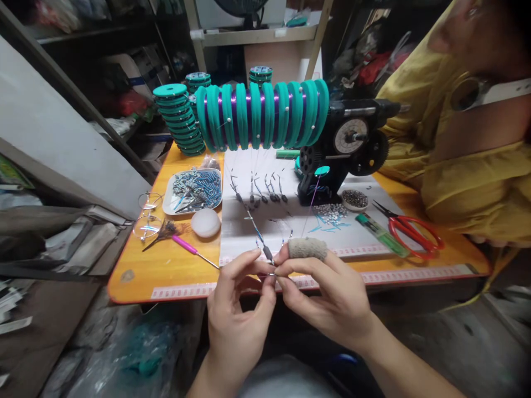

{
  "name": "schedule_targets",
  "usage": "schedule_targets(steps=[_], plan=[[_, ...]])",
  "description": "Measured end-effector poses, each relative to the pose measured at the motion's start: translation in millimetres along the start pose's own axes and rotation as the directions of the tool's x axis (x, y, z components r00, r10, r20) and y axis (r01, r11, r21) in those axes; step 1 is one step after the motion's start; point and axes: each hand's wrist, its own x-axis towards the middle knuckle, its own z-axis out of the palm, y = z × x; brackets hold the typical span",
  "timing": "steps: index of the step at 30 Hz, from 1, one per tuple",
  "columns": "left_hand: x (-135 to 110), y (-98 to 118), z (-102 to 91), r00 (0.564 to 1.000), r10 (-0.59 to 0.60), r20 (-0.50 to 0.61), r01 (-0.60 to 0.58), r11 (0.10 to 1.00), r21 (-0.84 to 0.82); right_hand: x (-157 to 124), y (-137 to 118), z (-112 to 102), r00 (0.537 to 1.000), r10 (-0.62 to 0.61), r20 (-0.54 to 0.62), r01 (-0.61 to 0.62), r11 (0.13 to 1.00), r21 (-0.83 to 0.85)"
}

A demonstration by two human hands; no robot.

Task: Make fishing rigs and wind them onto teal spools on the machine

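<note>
My left hand (238, 304) and my right hand (332, 293) meet at the table's front edge. Both pinch a thin line at a tiny shiny metal piece (271, 274), too small to name. A grey cloth sleeve (307, 249) wraps one finger of my right hand. Just above the fingertips, a dark oval weight (267, 252) hangs on the line, which runs up past a blue coiled part (259, 234). Further back lie several similar dark weights (271, 195) on lines. Above them stretches a row of green foam spools (256, 116) wound with purple line.
A black winding machine (319, 185) with a dial carries the spools. On the right lie red-handled scissors (415, 236), a green packet (384, 235) and silvery beads (329, 213). On the left are a white tray (166, 202) of small parts and a pink-handled hook (185, 244). Another person in yellow (468, 193) sits right.
</note>
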Motion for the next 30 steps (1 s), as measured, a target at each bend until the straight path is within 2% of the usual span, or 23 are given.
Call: schedule_targets(steps=[5,9,11,14,16,18,21,25,28,30], plan=[[-2.3,-4.8,-3.0,0.997,0.08,-0.01,-0.079,0.993,0.09,0.5,0.1,-2.6,0.998,0.004,0.055,-0.005,1.0,0.016],[-3.7,-5.7,-4.1,0.993,0.12,-0.003,-0.119,0.988,0.096,-0.1,0.7,-3.5,0.997,0.029,0.078,-0.03,0.999,0.023],[-2.7,-4.6,-4.9,0.996,0.087,-0.011,-0.087,0.995,0.052,-0.9,1.5,-3.5,0.994,0.055,0.096,-0.058,0.998,0.028],[1.1,-1.7,-7.3,0.999,-0.05,0.003,0.05,0.997,-0.056,-2.1,2.8,-3.2,0.992,0.059,0.116,-0.061,0.998,0.017],[4.0,0.3,-9.2,0.991,-0.129,0.023,0.13,0.988,-0.084,-2.5,3.4,-2.3,0.993,0.014,0.12,-0.01,1.0,-0.029],[6.5,1.7,-10.3,0.989,-0.146,0.033,0.148,0.985,-0.084,-2.8,4.0,-1.1,0.99,-0.055,0.131,0.066,0.995,-0.08],[8.4,2.0,-10.5,0.993,-0.111,0.032,0.114,0.988,-0.109,-3.6,4.8,0.1,0.979,-0.138,0.152,0.154,0.983,-0.1],[9.3,0.3,-14.0,0.997,-0.08,-0.012,0.079,0.992,-0.1,-5.9,4.7,-1.5,0.985,-0.116,0.13,0.126,0.989,-0.072],[6.8,2.4,-21.6,0.99,-0.009,-0.139,0.015,0.999,0.044,-7.5,4.5,-2.5,0.99,-0.088,0.107,0.095,0.993,-0.063],[2.3,7.5,-26.5,0.963,0.156,-0.22,-0.107,0.97,0.218,-8.1,4.9,-1.9,0.989,-0.103,0.106,0.111,0.991,-0.077]])
